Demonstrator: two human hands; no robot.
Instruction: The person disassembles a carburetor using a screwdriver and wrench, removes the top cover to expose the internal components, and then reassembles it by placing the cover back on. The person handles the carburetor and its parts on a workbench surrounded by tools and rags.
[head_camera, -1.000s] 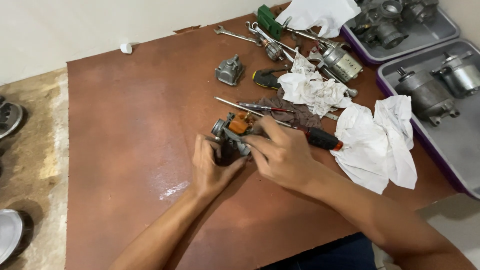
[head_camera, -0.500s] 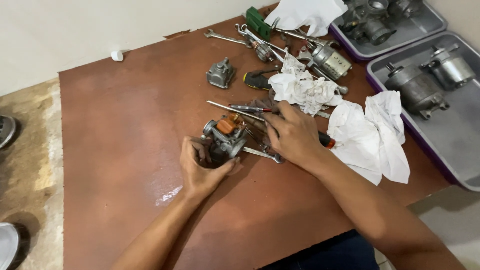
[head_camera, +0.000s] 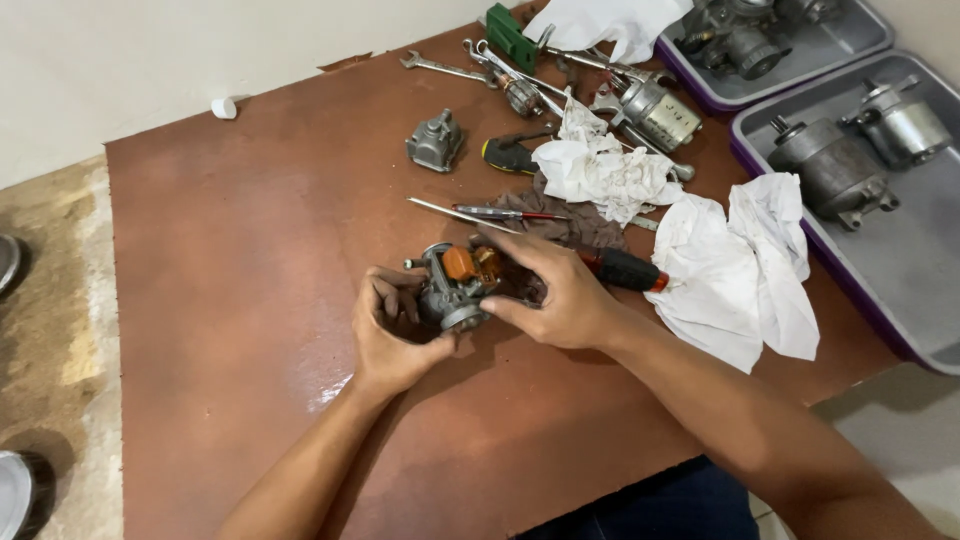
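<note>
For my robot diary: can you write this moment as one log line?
left hand: grips carburetor | right hand: on carburetor | beside: screwdriver, white rags | surface: brown table

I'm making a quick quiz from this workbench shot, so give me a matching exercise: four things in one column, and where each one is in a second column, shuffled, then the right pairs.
Things
1. carburetor
2. starter motor
3. small grey metal housing
4. green tool

Places
A. at the far edge of the brown table, next to a white cloth
B. alone on the table, left of the black-handled screwdriver
C. between the left hand and right hand
D. in the grey tray with the purple rim

Pairs: 1-C, 2-D, 3-B, 4-A
</note>
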